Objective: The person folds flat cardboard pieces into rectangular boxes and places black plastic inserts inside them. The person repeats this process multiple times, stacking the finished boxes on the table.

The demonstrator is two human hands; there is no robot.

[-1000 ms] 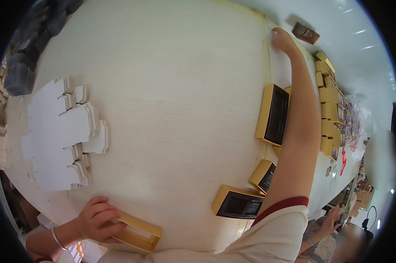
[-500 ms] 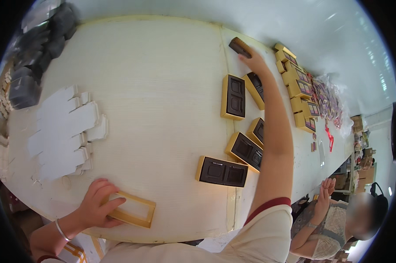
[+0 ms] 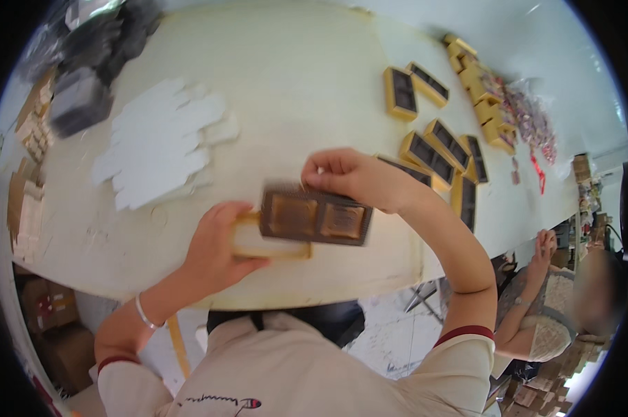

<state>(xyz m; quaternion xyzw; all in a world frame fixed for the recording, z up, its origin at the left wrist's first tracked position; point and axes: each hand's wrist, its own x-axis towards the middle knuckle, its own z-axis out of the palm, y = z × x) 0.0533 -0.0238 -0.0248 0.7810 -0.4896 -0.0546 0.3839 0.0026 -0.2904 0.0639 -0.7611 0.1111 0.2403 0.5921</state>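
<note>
A dark tray [image 3: 316,217] with brownish compartments hangs just above the near edge of the counter [image 3: 307,83], blurred, pinched at its top edge by the right hand [image 3: 352,179], whose fingers curl closed over it. Under its left end sits a gold frame [image 3: 269,240], partly covered by the tray; the left hand [image 3: 217,240] grips that frame from the left side, fingers wrapped round its edge (a thin bracelet [image 3: 144,314] shows on that wrist).

To the right, beyond the right forearm, several gold boxes [image 3: 428,156] with dark inserts lie on the counter, some tilted and touching one another; the forearm hides part of the nearest ones. Farther off, along the far right edge, a row of small gold boxes [image 3: 484,111] runs beside a heap of wrapped sweets [image 3: 529,125].

Left of the hands, well apart from them, a spread of flat white cut-outs [image 3: 161,149] lies on the counter. Dark packs [image 3: 85,97] are stacked at the far left corner, and pale cardboard pieces [image 3: 26,208] lie along the left edge.

Another person sits at the lower right, one hand [image 3: 544,243] raised near the counter's end.
</note>
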